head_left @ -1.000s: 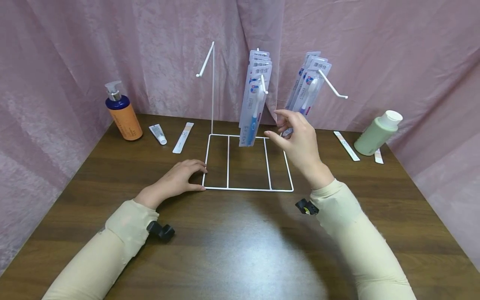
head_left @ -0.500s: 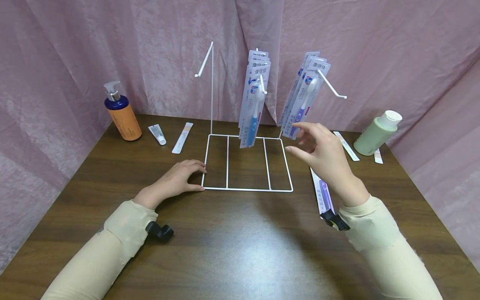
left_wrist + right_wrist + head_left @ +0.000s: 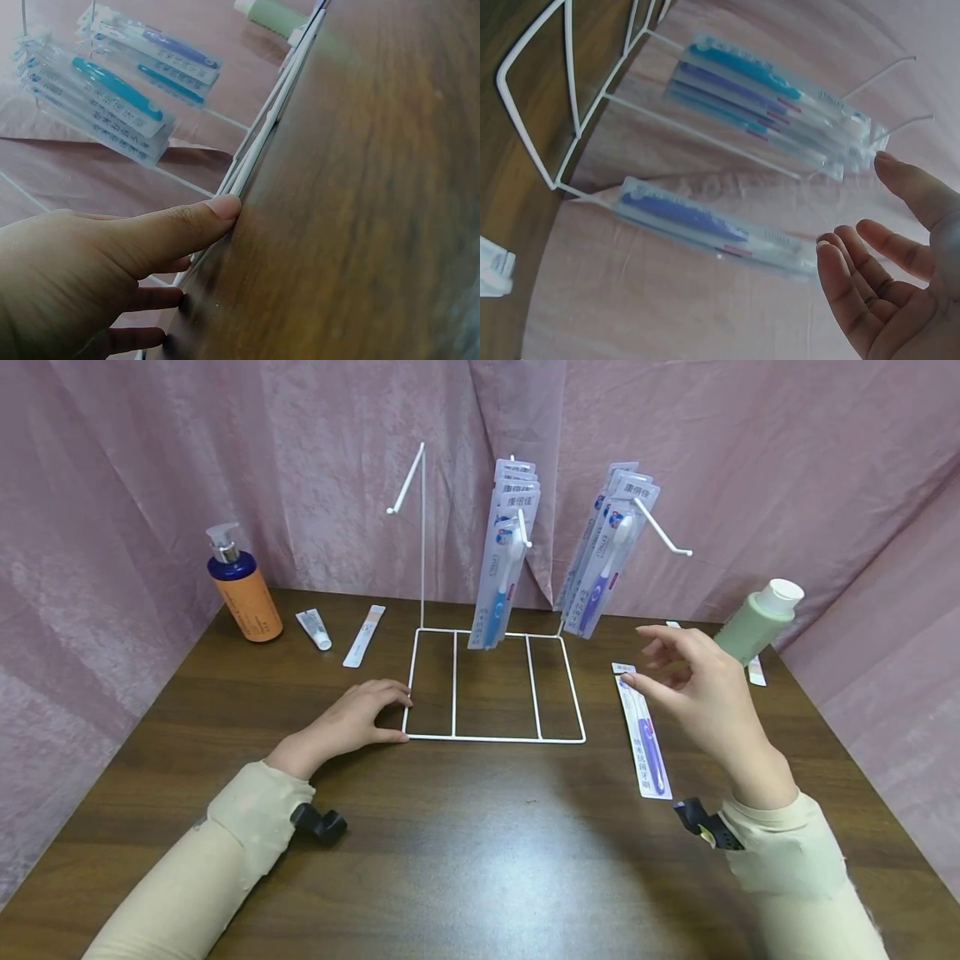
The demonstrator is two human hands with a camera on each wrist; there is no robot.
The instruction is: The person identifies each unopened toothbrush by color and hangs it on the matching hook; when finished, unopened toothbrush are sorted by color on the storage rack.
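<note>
My left hand [image 3: 360, 718] rests at the front left corner of a white wire display rack [image 3: 495, 739], thumb on the front wire and fingertips by the side wire. In the left wrist view its thumb [image 3: 180, 229] lies along the wire. My right hand [image 3: 701, 693] hovers with loosely bent fingers, holding nothing, its thumb overlapping the top of a packaged purple toothbrush [image 3: 648, 752] on the table. Several packaged toothbrushes hang on the rack's middle hook [image 3: 525, 529], a blue one [image 3: 498, 602] in front. Others hang on the right hook [image 3: 663, 529], a purple one [image 3: 597, 589] foremost.
The rack's left hook [image 3: 405, 483] holds nothing. An orange pump bottle [image 3: 251, 602], small white tube [image 3: 315, 629] and slim white sachet [image 3: 364, 637] stand or lie left. A tilted green bottle [image 3: 756, 627] and another sachet [image 3: 756, 672] are right. A pink curtain [image 3: 300, 468] hangs behind.
My right hand has moved right and toward me, away from the hanging packs, uncovering the toothbrush on the table. The front middle pack has swung slightly left. My left hand stays put.
</note>
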